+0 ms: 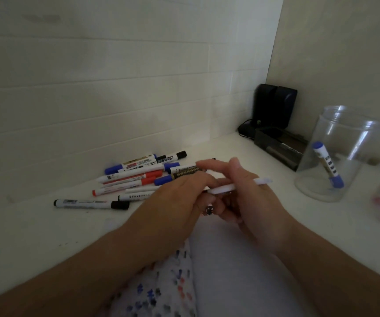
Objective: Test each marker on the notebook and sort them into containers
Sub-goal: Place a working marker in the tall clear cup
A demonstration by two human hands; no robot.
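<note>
Hands meet over the notebook, both busy with one white marker. Right hand has its fingers curled round the barrel, index finger sticking up straight. Left hand is bunched at the marker's near end, seemingly pinching it, though the blur makes that hard to call. Notebook page to the left is covered in little test scribbles in blue, red and black. Pile of markers sits on the white table just behind the left hand, blue, red and black caps mixed. Clear jar off to the right holds a single blue marker leaning inside. Dark tray sits behind the jar.
</note>
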